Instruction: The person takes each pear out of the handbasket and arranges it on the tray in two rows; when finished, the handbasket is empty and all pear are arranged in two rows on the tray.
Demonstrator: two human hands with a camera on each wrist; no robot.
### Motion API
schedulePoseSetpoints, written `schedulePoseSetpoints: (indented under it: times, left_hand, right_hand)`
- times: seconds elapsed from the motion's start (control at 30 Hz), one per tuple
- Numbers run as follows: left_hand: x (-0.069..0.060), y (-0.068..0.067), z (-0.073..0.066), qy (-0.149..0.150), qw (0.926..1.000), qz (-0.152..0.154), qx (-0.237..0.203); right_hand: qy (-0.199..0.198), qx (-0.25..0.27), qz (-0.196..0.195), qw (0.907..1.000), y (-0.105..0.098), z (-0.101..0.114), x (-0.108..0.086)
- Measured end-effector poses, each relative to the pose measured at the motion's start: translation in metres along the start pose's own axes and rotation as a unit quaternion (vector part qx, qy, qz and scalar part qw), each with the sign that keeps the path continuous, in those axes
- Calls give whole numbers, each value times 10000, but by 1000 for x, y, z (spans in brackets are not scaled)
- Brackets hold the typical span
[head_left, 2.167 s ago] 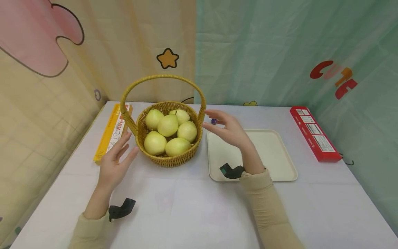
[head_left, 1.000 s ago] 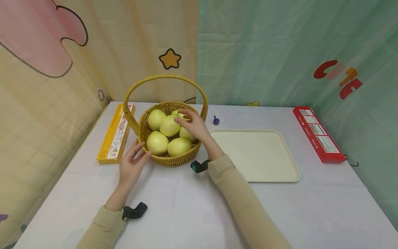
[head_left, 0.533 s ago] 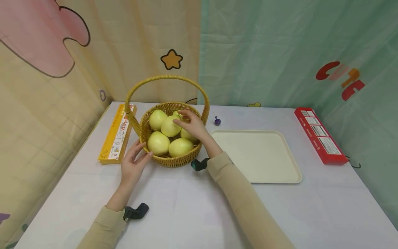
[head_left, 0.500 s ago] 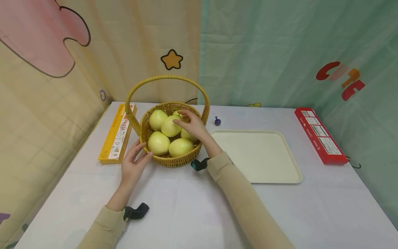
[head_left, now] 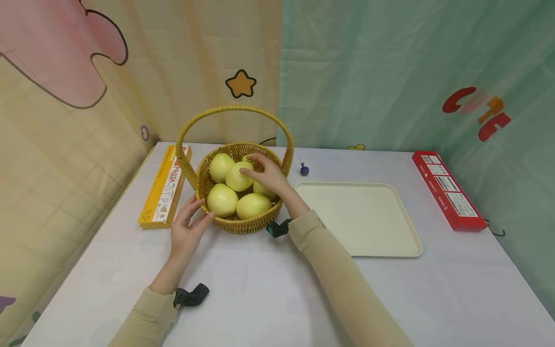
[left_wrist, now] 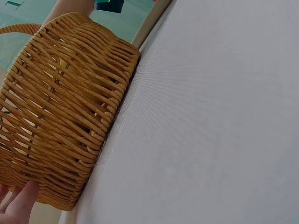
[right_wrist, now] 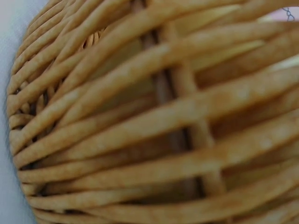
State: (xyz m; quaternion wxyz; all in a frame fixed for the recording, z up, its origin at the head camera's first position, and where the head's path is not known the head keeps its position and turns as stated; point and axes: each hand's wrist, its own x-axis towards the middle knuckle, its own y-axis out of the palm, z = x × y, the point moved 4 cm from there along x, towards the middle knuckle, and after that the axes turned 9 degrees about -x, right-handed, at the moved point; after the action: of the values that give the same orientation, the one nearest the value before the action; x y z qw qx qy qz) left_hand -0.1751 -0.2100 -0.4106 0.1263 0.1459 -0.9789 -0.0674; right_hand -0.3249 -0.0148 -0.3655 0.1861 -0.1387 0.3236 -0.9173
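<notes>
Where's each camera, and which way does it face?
Head: worn on the head, forward and down at the basket and tray; left hand and right hand show.
Left wrist: on that wrist, facing the basket's side; left fingers bottom left, right arm top.
Right wrist: on that wrist, facing the weave close-up; no hand shows.
Wrist views share the basket.

Fruit (head_left: 222,200) in basket (head_left: 243,225) nr worktop (head_left: 260,299) back edge, L of ctr. Pasta box (head_left: 162,190) L of it, nr L edge. Tray (head_left: 362,219) to R, small item (head_left: 304,169) behind tray. 2nd box (head_left: 448,190) nr R edge.
</notes>
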Motion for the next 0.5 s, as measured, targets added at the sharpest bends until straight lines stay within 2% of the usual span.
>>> schedulePoseSetpoints:
  times: [0.5]
  left_hand:
    - [-1, 0, 1, 2, 10000, 21, 22]
  right_hand:
    - [-14, -69, 79, 9999, 3, 0, 1]
